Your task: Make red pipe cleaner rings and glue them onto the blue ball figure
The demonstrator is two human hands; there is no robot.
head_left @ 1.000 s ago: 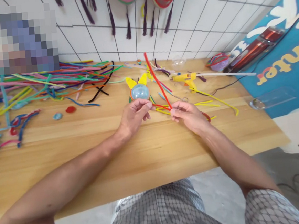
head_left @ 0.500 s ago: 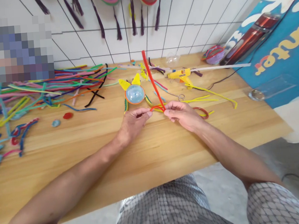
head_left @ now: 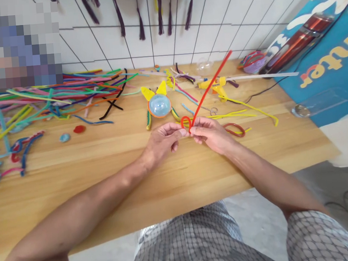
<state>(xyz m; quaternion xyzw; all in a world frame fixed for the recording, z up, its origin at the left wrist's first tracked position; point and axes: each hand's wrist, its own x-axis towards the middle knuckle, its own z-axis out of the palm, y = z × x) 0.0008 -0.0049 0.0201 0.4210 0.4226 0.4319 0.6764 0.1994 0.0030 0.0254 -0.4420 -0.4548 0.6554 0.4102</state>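
Observation:
A red pipe cleaner (head_left: 211, 87) is bent into a small loop, with one long end slanting up to the right. My left hand (head_left: 167, 138) pinches the left side of the loop between thumb and finger. On the other side, my right hand (head_left: 209, 132) grips it where the loop meets the long end. Just beyond my hands lies a clear dome with an orange rim and yellow pointed ears (head_left: 160, 105). Green-and-yellow handles (head_left: 148, 119) show below it. Yellow pipe cleaners (head_left: 235, 114) and a brown-red ring (head_left: 234, 129) rest beside my right hand.
Many coloured pipe cleaners (head_left: 77, 92) are heaped at the back left. A yellow glue gun (head_left: 217, 86) with a clear stick lies at the back right, near a red thermos (head_left: 301, 42). A clear cup (head_left: 319, 103) lies on the right. Dark tassels (head_left: 140, 24) hang against the tiled wall.
The flat bend in the red pipe cleaner has become an upright rounded loop. Its long end has swung over to the right, and my left hand has moved closer to my right.

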